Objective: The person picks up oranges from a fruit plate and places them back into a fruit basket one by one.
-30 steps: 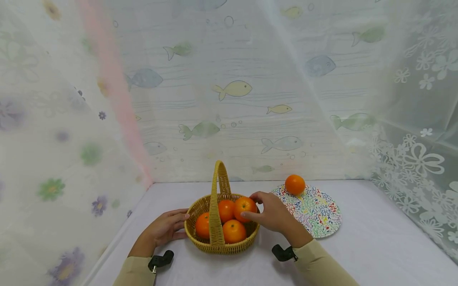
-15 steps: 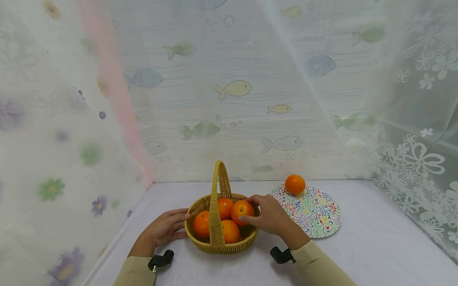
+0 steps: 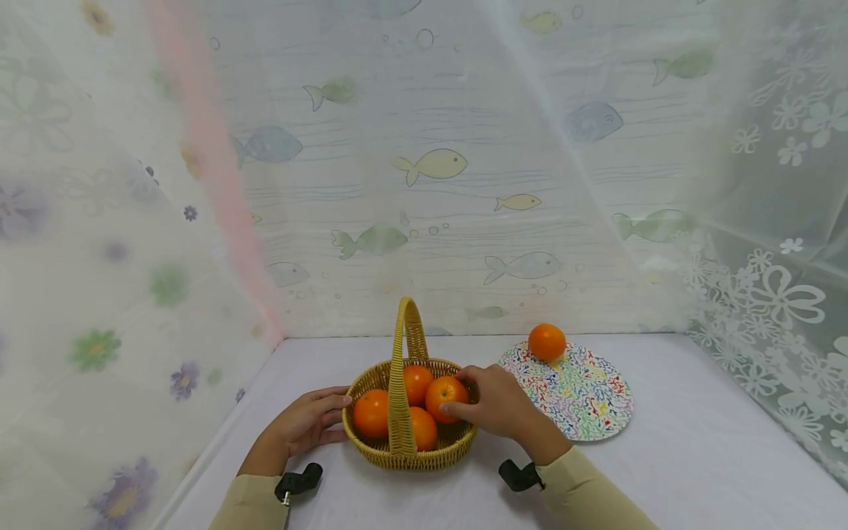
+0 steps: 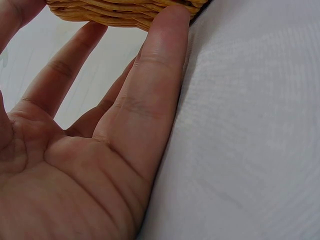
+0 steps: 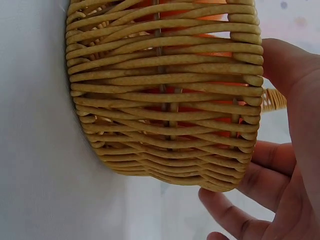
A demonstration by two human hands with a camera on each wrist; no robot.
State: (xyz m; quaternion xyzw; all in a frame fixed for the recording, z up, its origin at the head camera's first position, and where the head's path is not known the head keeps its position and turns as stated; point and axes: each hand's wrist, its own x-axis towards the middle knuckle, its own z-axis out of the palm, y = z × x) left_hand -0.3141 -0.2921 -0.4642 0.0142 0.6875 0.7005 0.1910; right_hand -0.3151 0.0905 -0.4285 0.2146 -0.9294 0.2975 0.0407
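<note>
Leftward go the oranges in the basket, all slid over compared with a second ago, and the right hand (image 3: 500,401) has come in and down a touch with them! Right at its fingertips, at nine o'clock from the hand, sits the gripped orange (image 3: 442,396), round, so no long axis to speak of; this hand is far the nearer. Look at that hold: thumb across the near side, forefinger curved round the back, only a small gap between them, filled by fruit. How firm the pinch is, I can't tell. Its other fingers are outside the weave.

Around it all, the wicker basket (image 3: 430,462) stands upright, long axis nine to three o'clock, handle arching twelve to six. Three more oranges (image 3: 372,414) crowd inside. Over at nine o'clock, the left hand (image 3: 308,423) stands with fingers loosely extended, tips touching the basket's side, clutching nothing. Farther out, at about two o'clock from the right hand, there's a squiggle-patterned plate (image 3: 599,405), one lone orange (image 3: 547,342) at its eleven o'clock edge.
</note>
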